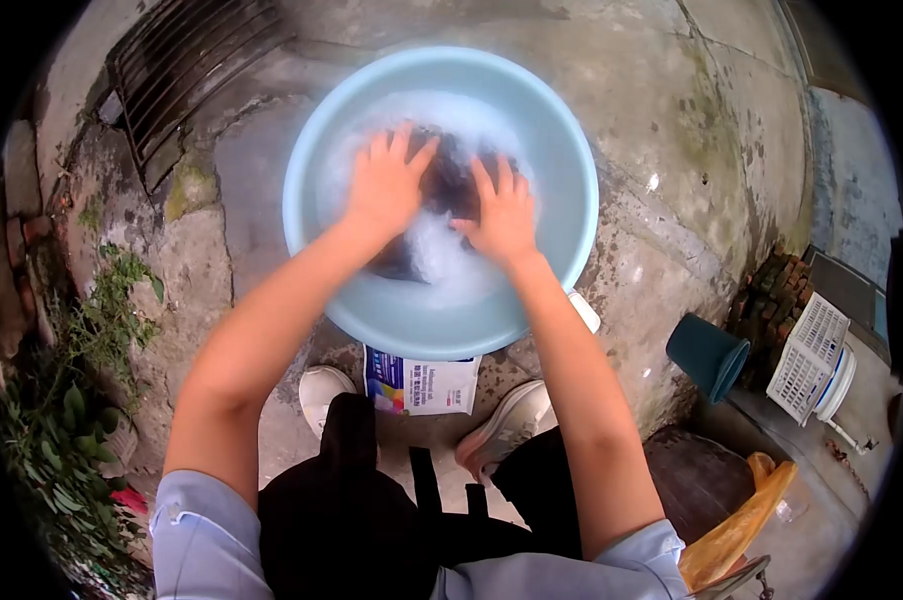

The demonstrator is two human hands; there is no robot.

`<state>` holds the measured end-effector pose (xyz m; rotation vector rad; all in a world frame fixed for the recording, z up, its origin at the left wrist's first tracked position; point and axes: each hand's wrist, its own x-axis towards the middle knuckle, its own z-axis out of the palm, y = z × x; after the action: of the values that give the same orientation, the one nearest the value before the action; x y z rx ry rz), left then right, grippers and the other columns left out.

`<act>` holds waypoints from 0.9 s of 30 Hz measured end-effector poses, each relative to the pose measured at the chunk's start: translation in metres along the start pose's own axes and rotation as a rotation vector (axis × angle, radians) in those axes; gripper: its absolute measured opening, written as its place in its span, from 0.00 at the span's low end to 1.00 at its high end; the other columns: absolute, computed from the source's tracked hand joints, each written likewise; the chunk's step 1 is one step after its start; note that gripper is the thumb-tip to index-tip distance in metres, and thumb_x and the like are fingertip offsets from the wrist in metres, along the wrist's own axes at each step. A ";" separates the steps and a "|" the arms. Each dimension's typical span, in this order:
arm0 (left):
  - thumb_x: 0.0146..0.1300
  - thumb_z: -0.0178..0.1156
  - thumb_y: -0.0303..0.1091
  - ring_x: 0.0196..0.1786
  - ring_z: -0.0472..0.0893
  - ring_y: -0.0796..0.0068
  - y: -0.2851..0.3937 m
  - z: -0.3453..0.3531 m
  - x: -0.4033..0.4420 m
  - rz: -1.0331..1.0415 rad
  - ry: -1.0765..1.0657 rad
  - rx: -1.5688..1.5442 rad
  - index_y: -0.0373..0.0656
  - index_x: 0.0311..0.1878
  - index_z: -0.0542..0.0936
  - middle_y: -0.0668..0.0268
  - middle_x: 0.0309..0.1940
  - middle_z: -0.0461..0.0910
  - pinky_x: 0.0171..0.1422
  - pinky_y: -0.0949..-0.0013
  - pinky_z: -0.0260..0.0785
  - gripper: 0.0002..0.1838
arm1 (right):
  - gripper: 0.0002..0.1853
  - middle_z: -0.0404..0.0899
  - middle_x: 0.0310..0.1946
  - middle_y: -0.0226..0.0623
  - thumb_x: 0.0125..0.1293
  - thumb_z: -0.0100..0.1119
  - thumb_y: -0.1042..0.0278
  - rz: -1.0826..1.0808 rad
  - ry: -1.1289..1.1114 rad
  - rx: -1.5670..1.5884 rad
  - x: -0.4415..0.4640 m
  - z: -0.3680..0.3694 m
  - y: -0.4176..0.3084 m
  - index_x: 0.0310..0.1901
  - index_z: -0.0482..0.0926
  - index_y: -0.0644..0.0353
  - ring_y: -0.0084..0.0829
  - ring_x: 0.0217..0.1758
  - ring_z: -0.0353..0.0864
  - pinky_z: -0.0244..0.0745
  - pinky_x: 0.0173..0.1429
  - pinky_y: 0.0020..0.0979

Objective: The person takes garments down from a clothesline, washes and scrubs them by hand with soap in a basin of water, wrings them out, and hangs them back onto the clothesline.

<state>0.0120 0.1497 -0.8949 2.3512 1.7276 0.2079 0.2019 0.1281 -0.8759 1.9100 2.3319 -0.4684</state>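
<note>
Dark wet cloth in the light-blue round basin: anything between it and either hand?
No solid obstacle visible. The left hand and right hand are both inside the light-blue round basin, at the dark wet cloth. Only white foam lies around and partly over it.

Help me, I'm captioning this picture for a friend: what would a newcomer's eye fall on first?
The wide pale-blue basin dominates the upper middle, with white suds around dark cloth inside it. Within its rim, the left hand and the right hand are spread over the cloth and suds. Just below the basin, between two pale shoes, a printed packet stands out.
</note>
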 end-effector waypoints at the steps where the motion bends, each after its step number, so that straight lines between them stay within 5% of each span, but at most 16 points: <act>1: 0.56 0.61 0.33 0.66 0.64 0.51 0.005 0.015 -0.002 0.054 -0.099 0.094 0.53 0.66 0.73 0.59 0.71 0.60 0.65 0.55 0.63 0.31 | 0.44 0.64 0.65 0.48 0.46 0.75 0.64 0.035 0.125 0.006 0.000 0.008 -0.003 0.68 0.67 0.46 0.51 0.62 0.67 0.68 0.62 0.48; 2: 0.60 0.54 0.29 0.62 0.70 0.53 0.013 0.012 -0.004 0.064 -0.112 0.003 0.49 0.61 0.77 0.57 0.65 0.69 0.64 0.57 0.65 0.24 | 0.44 0.64 0.65 0.48 0.46 0.75 0.64 0.038 0.128 0.004 0.003 0.023 0.004 0.68 0.67 0.46 0.51 0.62 0.67 0.68 0.62 0.48; 4: 0.64 0.51 0.35 0.57 0.76 0.57 0.012 0.041 0.008 -0.247 -0.218 -0.937 0.46 0.58 0.78 0.56 0.57 0.78 0.64 0.58 0.66 0.20 | 0.32 0.73 0.52 0.44 0.45 0.67 0.73 0.371 0.374 0.611 0.015 0.053 0.015 0.57 0.75 0.54 0.49 0.55 0.71 0.72 0.55 0.42; 6: 0.71 0.46 0.46 0.53 0.77 0.60 0.018 -0.012 0.021 -1.193 -0.551 -2.008 0.44 0.61 0.75 0.59 0.56 0.77 0.61 0.56 0.69 0.23 | 0.19 0.73 0.42 0.41 0.43 0.63 0.75 0.229 0.506 0.591 0.004 0.011 -0.023 0.42 0.78 0.60 0.46 0.48 0.72 0.72 0.50 0.40; 8: 0.71 0.45 0.59 0.55 0.76 0.60 0.012 -0.024 0.014 -1.062 -0.460 -2.342 0.45 0.61 0.73 0.56 0.56 0.76 0.62 0.56 0.69 0.29 | 0.15 0.72 0.43 0.44 0.37 0.64 0.70 -0.062 0.624 0.495 -0.011 -0.013 -0.053 0.32 0.78 0.60 0.49 0.47 0.68 0.69 0.51 0.44; 11: 0.68 0.45 0.69 0.58 0.73 0.59 0.010 -0.036 0.003 -0.829 -0.784 -2.482 0.46 0.65 0.69 0.57 0.55 0.74 0.63 0.54 0.68 0.37 | 0.13 0.71 0.52 0.48 0.38 0.67 0.69 -0.285 0.636 0.576 -0.031 -0.036 -0.095 0.29 0.77 0.61 0.53 0.57 0.65 0.61 0.61 0.52; 12: 0.71 0.45 0.65 0.57 0.73 0.61 0.012 -0.036 0.002 -0.752 -0.880 -2.461 0.46 0.62 0.70 0.58 0.52 0.74 0.64 0.56 0.68 0.33 | 0.13 0.71 0.52 0.47 0.38 0.68 0.69 -0.332 0.666 0.573 -0.031 -0.039 -0.103 0.27 0.76 0.60 0.53 0.58 0.66 0.60 0.62 0.53; 14: 0.74 0.44 0.57 0.47 0.76 0.66 0.010 -0.016 -0.004 -0.944 -1.133 -3.028 0.45 0.56 0.72 0.61 0.44 0.76 0.54 0.58 0.72 0.25 | 0.12 0.74 0.46 0.43 0.38 0.69 0.67 -0.353 0.709 0.534 -0.021 -0.033 -0.109 0.23 0.74 0.57 0.56 0.55 0.69 0.61 0.63 0.59; 15: 0.74 0.44 0.57 0.47 0.76 0.66 0.010 -0.011 -0.008 -0.949 -1.129 -3.029 0.45 0.56 0.72 0.61 0.44 0.76 0.54 0.58 0.72 0.25 | 0.11 0.76 0.42 0.42 0.39 0.68 0.70 -0.315 0.748 0.670 -0.012 -0.029 -0.111 0.22 0.73 0.57 0.52 0.49 0.74 0.69 0.56 0.51; 18: 0.74 0.45 0.53 0.37 0.76 0.72 0.024 -0.042 -0.012 -1.067 -0.799 -2.299 0.45 0.50 0.75 0.65 0.36 0.77 0.39 0.64 0.69 0.21 | 0.10 0.77 0.37 0.44 0.41 0.68 0.71 -0.131 0.662 0.725 0.008 -0.037 -0.099 0.23 0.74 0.59 0.47 0.41 0.77 0.74 0.46 0.44; 20: 0.74 0.46 0.51 0.30 0.76 0.76 0.032 -0.054 -0.013 -1.065 -0.599 -1.815 0.45 0.45 0.77 0.68 0.30 0.77 0.29 0.67 0.67 0.19 | 0.09 0.77 0.30 0.45 0.45 0.66 0.71 0.237 0.576 1.006 0.037 -0.034 -0.083 0.26 0.76 0.62 0.46 0.33 0.77 0.74 0.40 0.45; 22: 0.71 0.46 0.53 0.35 0.76 0.70 0.034 -0.059 -0.013 -0.855 -0.618 -1.506 0.40 0.48 0.75 0.65 0.33 0.76 0.40 0.60 0.71 0.23 | 0.10 0.76 0.27 0.46 0.51 0.65 0.66 0.436 0.418 0.949 0.056 -0.044 -0.051 0.27 0.77 0.63 0.49 0.30 0.77 0.74 0.39 0.46; 24: 0.69 0.49 0.56 0.42 0.80 0.61 0.022 -0.046 -0.011 -0.586 -0.493 -1.314 0.37 0.55 0.74 0.60 0.33 0.78 0.50 0.59 0.71 0.29 | 0.13 0.78 0.32 0.46 0.56 0.65 0.59 0.267 0.547 0.515 0.057 -0.031 -0.011 0.31 0.78 0.62 0.48 0.33 0.79 0.76 0.40 0.44; 25: 0.68 0.50 0.58 0.47 0.79 0.56 0.012 -0.055 -0.005 -0.531 -0.449 -1.196 0.39 0.61 0.72 0.55 0.39 0.78 0.54 0.59 0.70 0.32 | 0.20 0.77 0.49 0.51 0.60 0.63 0.54 0.234 0.410 0.483 0.049 -0.030 0.000 0.49 0.78 0.58 0.49 0.46 0.78 0.73 0.52 0.46; 26: 0.67 0.52 0.60 0.53 0.79 0.51 0.005 -0.069 0.001 -0.480 -0.401 -1.083 0.41 0.66 0.70 0.50 0.46 0.79 0.59 0.58 0.69 0.35 | 0.20 0.77 0.49 0.51 0.60 0.63 0.54 0.223 0.398 0.481 0.040 -0.024 0.003 0.49 0.78 0.58 0.49 0.46 0.78 0.73 0.52 0.46; 27: 0.65 0.56 0.61 0.57 0.77 0.48 0.004 -0.075 0.003 -0.457 -0.317 -0.727 0.49 0.71 0.65 0.46 0.63 0.68 0.61 0.56 0.70 0.38 | 0.25 0.70 0.57 0.52 0.62 0.62 0.53 0.112 0.361 0.294 0.028 -0.016 0.006 0.57 0.73 0.55 0.51 0.54 0.73 0.68 0.59 0.48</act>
<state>-0.0020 0.1581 -0.8212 1.3649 1.6126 0.3005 0.2039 0.1606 -0.8693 2.4264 2.4587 -0.5171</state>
